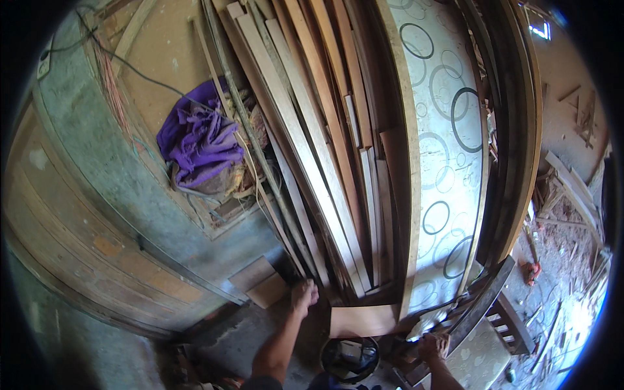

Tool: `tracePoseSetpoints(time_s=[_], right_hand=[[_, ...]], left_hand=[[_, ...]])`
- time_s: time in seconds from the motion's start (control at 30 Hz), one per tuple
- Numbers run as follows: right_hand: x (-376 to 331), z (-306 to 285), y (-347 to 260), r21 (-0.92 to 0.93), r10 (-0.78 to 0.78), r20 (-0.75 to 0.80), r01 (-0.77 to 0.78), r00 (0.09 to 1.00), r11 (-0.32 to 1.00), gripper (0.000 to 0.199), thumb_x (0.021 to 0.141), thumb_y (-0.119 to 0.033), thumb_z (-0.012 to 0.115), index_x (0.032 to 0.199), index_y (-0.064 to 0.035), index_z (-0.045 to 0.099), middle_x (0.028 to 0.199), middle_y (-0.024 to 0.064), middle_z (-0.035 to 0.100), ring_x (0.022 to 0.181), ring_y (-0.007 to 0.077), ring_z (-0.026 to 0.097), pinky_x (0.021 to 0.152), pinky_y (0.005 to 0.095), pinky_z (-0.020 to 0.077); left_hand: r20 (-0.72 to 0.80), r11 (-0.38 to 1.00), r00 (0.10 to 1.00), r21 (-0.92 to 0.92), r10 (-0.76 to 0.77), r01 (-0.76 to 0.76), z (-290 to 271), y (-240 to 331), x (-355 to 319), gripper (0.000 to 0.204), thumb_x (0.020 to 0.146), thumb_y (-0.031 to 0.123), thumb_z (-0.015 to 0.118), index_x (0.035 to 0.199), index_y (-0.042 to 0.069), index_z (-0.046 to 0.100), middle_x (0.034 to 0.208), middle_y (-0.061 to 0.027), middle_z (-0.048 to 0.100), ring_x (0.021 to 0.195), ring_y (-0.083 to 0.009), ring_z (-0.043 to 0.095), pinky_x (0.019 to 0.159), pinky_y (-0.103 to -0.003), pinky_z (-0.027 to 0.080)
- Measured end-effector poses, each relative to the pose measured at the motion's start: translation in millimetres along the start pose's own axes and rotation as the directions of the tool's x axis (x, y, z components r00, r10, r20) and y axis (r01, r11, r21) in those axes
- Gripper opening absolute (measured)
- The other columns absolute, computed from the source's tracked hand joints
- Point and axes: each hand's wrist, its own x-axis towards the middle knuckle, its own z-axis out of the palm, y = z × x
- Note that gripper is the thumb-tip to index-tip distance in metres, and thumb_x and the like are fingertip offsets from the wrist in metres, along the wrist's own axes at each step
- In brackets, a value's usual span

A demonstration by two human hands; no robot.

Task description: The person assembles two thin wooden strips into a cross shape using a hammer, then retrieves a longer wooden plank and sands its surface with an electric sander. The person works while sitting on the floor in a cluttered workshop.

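Note:
My left hand [303, 296] is raised in front of the lower ends of a stack of long wooden strips [325, 169]. Its fingers are curled in, and whatever they may hold is too small to make out. Lower right, my right hand [434, 346] is closed over the dark wooden rail [478, 299] of a chair with a pale patterned seat [480, 356]. A crumpled white piece [429, 322] lies just beyond that hand. Between my arms, a light wooden board [364, 320] stands behind a round dark bucket [350, 359] with small items inside.
A tall panel with printed circles [448, 149] leans right of the strips. A purple cloth [201, 136] sits in a wall opening on the left. Small board pieces [260, 283] lie near my left hand. Wood scraps [559, 312] litter the floor at right.

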Motion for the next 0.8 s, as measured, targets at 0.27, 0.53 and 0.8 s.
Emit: tracePoseSetpoints(time_s=[0.27,0.53,0.8], right_hand=[[-1.2,-6.1,-2.3,0.038,-0.053,-0.086,0.056,0.995,0.998,0.020,0.084,-0.032,0.067,0.085,-0.0130,0.075,0.090,0.0116,0.075,0.099,0.0295,0.068,0.099,0.0459,0.0408],[-3.9,-19.8,-12.1,0.035,-0.061,-0.086,0.064,0.994,0.997,0.020,0.084,-0.029,0.062,0.086,-0.0127,0.074,0.089,0.0111,0.074,0.094,0.0299,0.069,0.100,0.0465,0.0409],[-1.4,2.0,2.4,0.018,-0.075,-0.108,0.077,0.991,0.997,0.017,0.080,-0.029,0.066,0.080,-0.0131,0.073,0.081,0.0108,0.072,0.086,0.0294,0.068,0.096,0.0445,0.0414]], left_hand=[[-0.135,0.798,0.792,-0.015,0.595,-0.602,112.2,193.7,86.7,0.049,0.099,0.020,0.071,0.142,0.001,0.057,0.135,-0.0095,0.063,0.124,-0.0208,0.059,0.104,-0.035,0.047],[-0.034,0.737,0.737,-0.025,0.675,-0.676,165.8,228.5,118.8,0.050,0.093,0.021,0.078,0.132,0.001,0.054,0.115,-0.0086,0.066,0.104,-0.0188,0.062,0.096,-0.037,0.049],[-0.033,0.819,0.820,0.090,0.571,-0.567,164.3,212.2,109.4,0.068,0.097,0.029,0.075,0.148,-0.002,0.043,0.132,-0.0171,0.062,0.118,-0.0252,0.060,0.103,-0.040,0.047]])
